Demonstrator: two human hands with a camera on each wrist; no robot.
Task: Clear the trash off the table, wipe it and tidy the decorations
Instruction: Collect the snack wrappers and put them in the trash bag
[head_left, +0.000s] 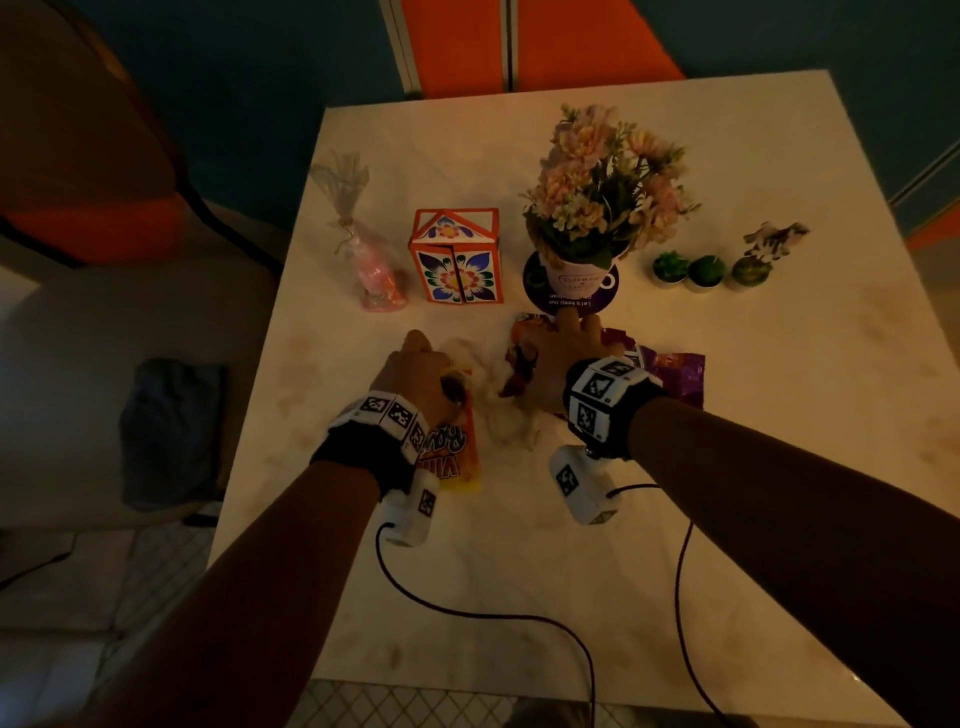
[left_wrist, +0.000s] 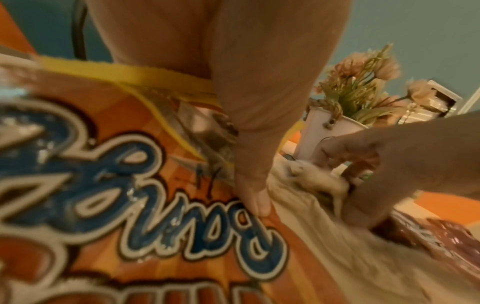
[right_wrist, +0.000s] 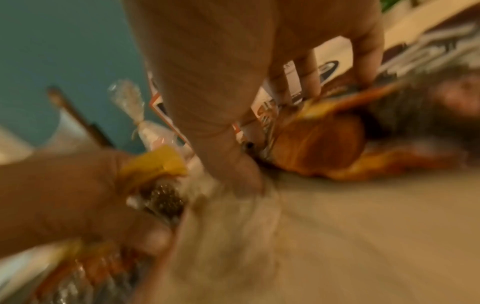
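On the left of the desk (head_left: 727, 467) stand a pink wrapped gift (head_left: 376, 267) and a flower box (head_left: 457, 257). Both are close to the trash.

The left hand (head_left: 415, 371) lies on the orange snack bag (head_left: 457, 447). Its grip is closed on the bag's top, thumb on the front.

Next comes a crumpled white tissue (head_left: 498, 400), lying between the two hands. It looks light and could slip out and fall to the floor if the hands scoop too fast.

The right hand (head_left: 558, 358) lies on a red wrapper (head_left: 519, 364), fingers spread and mostly straight, so its grip is open. A purple wrapper (head_left: 670, 374) lies just beside it.

The fingertips are right by the flower pot (head_left: 579, 278). A quick pull could bump it and tip it. Crumbs might spill from the bags too.
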